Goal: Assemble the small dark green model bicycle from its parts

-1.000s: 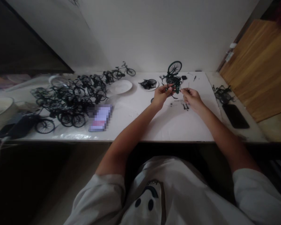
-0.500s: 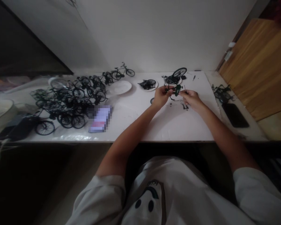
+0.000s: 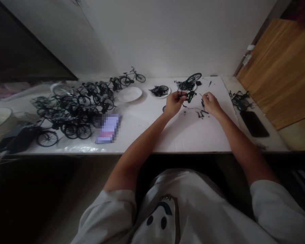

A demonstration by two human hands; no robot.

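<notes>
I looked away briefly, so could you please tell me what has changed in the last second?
The left hand has lowered the model bicycle from upright. The right hand has drawn away rightward from it. The finished bicycles and plates stayed put.

We stretched both bare forearms forward and slightly inward. Our left hand (image 3: 173,102) was raised with fingers curled and pinched at the tips. Our right hand (image 3: 211,102) hovered lower, apart from it, fingers bent downward.
</notes>
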